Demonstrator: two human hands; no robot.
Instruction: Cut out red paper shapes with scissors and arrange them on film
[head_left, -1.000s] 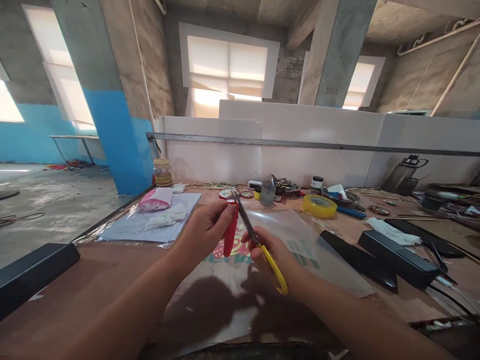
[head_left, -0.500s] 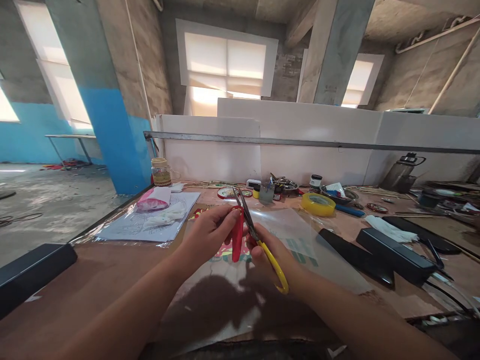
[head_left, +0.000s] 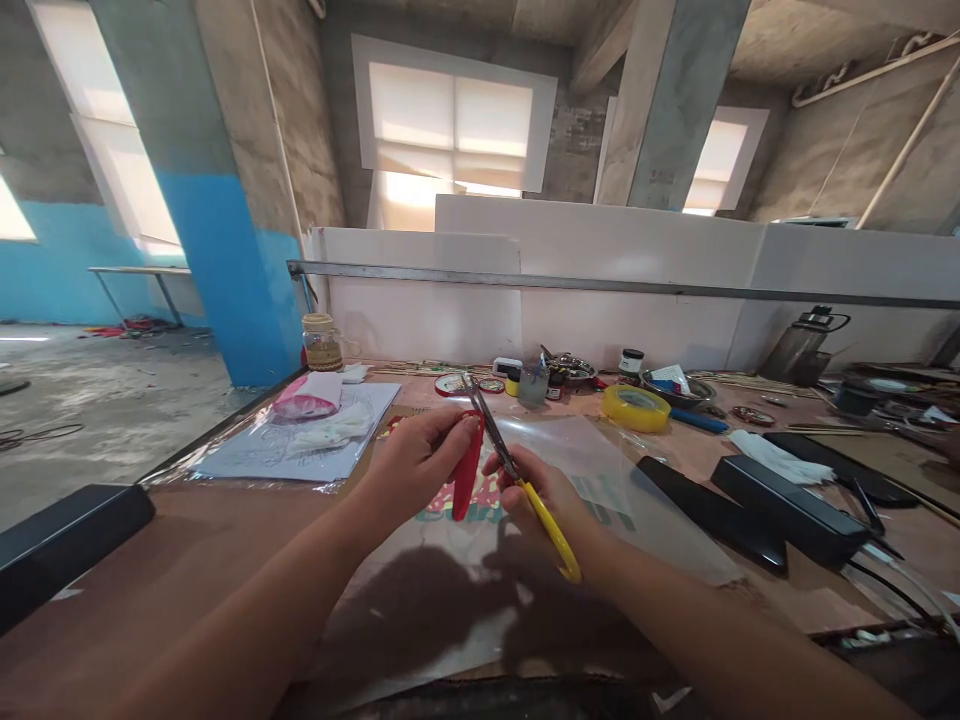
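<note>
Left hand (head_left: 416,465) pinches a red paper strip (head_left: 466,468); right hand (head_left: 547,500) grips yellow-handled scissors (head_left: 517,470), blades just beside the strip's top.

Print on the sheet (head_left: 600,495) under the hands is unreadable.

Yellow-handled scissors (head_left: 517,478) against red strip (head_left: 466,468)

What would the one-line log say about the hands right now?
left hand: holds red strip | right hand: grips yellow-handled scissors, blades at strip | under: clear plastic sheet on table
</note>
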